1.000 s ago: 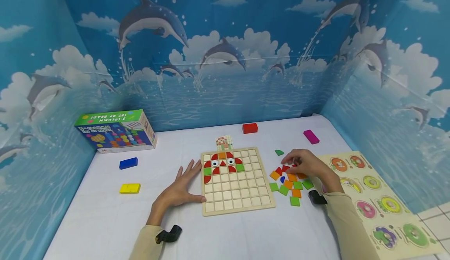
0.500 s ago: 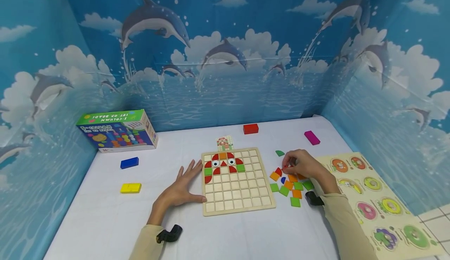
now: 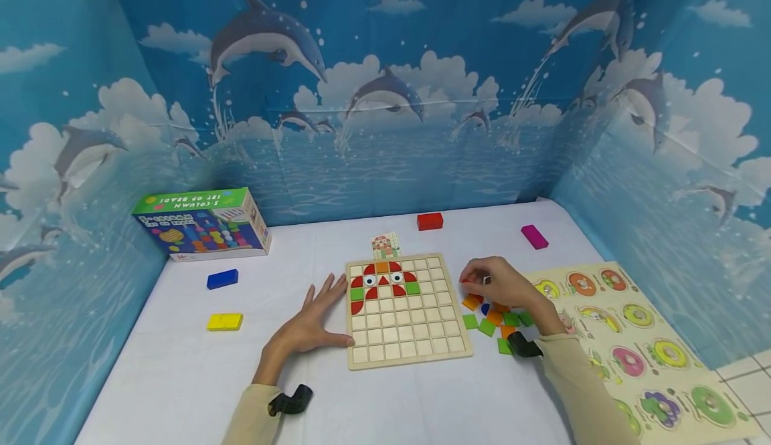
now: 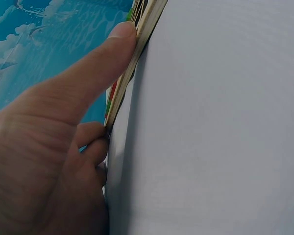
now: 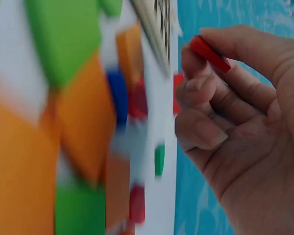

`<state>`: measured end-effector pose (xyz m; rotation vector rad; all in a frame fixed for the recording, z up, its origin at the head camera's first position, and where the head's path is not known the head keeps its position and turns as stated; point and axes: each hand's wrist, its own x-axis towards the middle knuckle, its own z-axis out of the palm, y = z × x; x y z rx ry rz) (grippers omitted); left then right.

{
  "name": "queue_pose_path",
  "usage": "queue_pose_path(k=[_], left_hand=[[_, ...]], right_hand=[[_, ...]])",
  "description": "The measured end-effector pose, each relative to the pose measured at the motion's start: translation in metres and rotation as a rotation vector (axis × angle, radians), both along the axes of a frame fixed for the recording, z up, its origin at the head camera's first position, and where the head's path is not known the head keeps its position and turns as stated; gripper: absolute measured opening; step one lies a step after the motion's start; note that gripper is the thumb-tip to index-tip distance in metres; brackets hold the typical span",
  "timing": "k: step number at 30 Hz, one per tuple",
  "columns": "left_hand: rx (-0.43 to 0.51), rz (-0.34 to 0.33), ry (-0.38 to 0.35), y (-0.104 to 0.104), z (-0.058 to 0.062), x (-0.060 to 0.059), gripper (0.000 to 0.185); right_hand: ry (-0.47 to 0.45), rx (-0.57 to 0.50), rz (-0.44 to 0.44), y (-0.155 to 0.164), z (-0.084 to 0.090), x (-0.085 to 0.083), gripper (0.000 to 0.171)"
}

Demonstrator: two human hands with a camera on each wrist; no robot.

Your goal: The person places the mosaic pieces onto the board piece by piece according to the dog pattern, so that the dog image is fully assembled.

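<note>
Right hand [image 3: 502,288] is pinching a small red tile [image 5: 209,53] between thumb and forefinger, other fingers curled in under it. It's held up just off the right edge of the wooden grid board [image 3: 405,310], over the loose pile of orange, green, blue and red tiles [image 3: 496,321] lying right beside that edge.

Left hand [image 3: 310,324] is flat on the white table [image 3: 181,378] with fingers spread, and the thumb [image 4: 95,61] is pressed against the board's left edge, touching it.

The board itself has a little figure in its top-left corner: red quarter-rounds, an orange square, two eye tiles, two green squares. The rest of the cells are bare wood. A small pattern card [image 3: 385,245] sits just behind the board's far edge.

Further out from the board: a red block [image 3: 430,221] behind it, a magenta block [image 3: 534,236] back and to the right, a blue block [image 3: 221,278] and a yellow block [image 3: 224,322] off to the left, and a bead-set box [image 3: 201,224] back-left against the dolphin backdrop. To the right, past the tile pile, there's a peg puzzle board [image 3: 638,344] with round colourful pieces.
</note>
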<state>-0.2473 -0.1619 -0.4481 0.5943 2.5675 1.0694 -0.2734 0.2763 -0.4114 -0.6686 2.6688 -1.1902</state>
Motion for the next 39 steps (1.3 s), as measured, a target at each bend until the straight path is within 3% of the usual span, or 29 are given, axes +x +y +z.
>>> queue_pose_path(k=[5, 13, 17, 22, 29, 36, 39], left_hand=[[-0.009, -0.003, 0.001, 0.000, 0.000, 0.001, 0.125], [-0.006, 0.006, -0.002, 0.000, 0.001, 0.002, 0.125], [0.000, 0.007, -0.002, 0.001, 0.002, 0.002, 0.124], [0.000, 0.011, -0.007, 0.000, 0.001, 0.001, 0.123], [-0.007, -0.004, -0.002, -0.001, 0.000, 0.000, 0.123], [-0.004, 0.002, -0.006, -0.001, 0.000, 0.000, 0.122], [0.009, 0.007, -0.007, -0.001, 0.001, 0.001, 0.122]], right_hand=[[-0.034, -0.084, 0.011, -0.028, 0.004, 0.005, 0.009], [-0.164, -0.221, 0.013, -0.064, 0.005, 0.010, 0.015], [-0.125, -0.236, 0.048, -0.076, 0.002, 0.011, 0.022], [-0.056, -0.240, 0.075, -0.091, 0.001, 0.011, 0.014], [-0.181, -0.321, 0.094, -0.115, 0.001, 0.012, 0.012], [-0.199, -0.359, 0.154, -0.129, -0.004, 0.010, 0.019], [-0.193, -0.335, 0.135, -0.133, -0.005, 0.011, 0.017]])
